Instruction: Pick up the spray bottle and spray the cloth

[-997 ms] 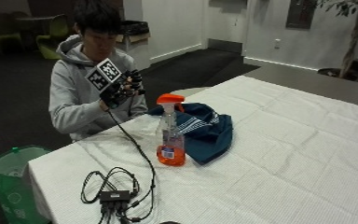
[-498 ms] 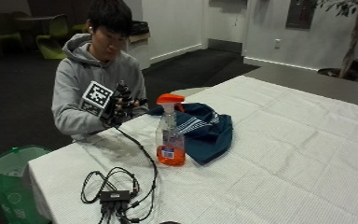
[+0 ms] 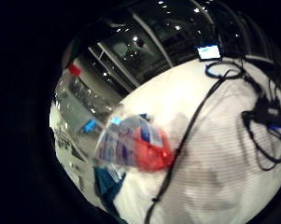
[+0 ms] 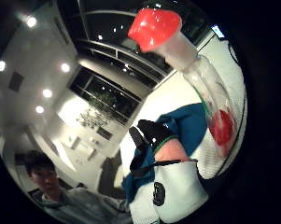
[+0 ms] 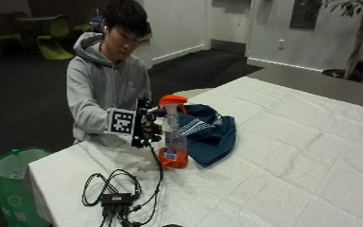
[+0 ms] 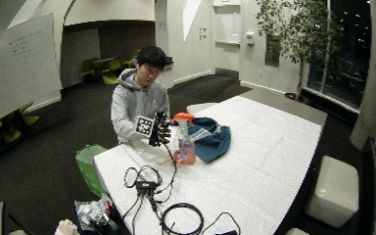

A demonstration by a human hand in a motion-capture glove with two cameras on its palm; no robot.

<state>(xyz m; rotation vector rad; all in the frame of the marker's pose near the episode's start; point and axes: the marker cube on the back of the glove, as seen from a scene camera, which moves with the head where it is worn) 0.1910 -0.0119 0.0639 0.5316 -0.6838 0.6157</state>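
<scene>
Now the gloved right hand (image 5: 145, 130) hovers just beside the upright spray bottle (image 5: 173, 137) near the table's (image 5: 307, 142) edge, fingers (image 5: 156, 128) spread, gripping nothing, cloth (image 5: 210, 132) beyond.

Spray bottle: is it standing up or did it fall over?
Standing up. The spray bottle stands upright on the table, orange cap on top and orange liquid at the bottom, beside the blue cloth.

Gloved hands (image 6: 160, 133) beside upright spray bottle (image 6: 184, 141)
</scene>
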